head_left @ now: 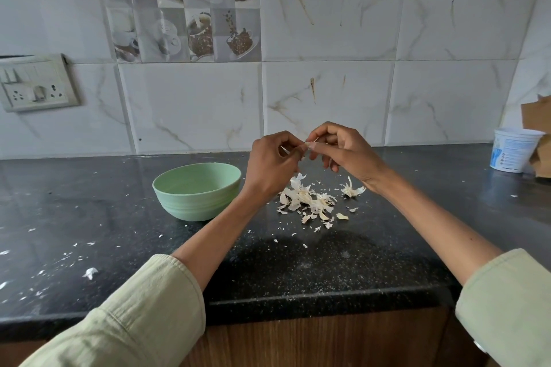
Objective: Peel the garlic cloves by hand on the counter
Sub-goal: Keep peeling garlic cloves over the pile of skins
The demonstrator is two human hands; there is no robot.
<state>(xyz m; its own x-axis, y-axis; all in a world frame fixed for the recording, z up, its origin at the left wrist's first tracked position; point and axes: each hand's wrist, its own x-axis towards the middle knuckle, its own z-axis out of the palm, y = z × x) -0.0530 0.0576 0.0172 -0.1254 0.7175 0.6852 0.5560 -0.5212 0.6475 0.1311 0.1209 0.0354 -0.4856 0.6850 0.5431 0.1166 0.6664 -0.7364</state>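
A garlic clove [301,148] is held in the air between two hands raised above a black speckled surface [298,271], just behind a pile of papery garlic skins [310,201]. The left hand [272,162] is curled round the clove's left end, and the right hand [338,147] pinches its right end between thumb and fingertips; most of the clove is hidden by the fingers. To the left of the skin pile, a pale green bowl [196,188] stands upright on the surface; its contents cannot be seen. Small white flakes are scattered well to the left of the pile and in front of it. Far to the right of the pile, a white plastic tub [514,149] stands against a marbled tile wall [328,92], beside brown cardboard [536,116]. Pale green sleeves [140,316] cover both forearms near the surface's front edge.
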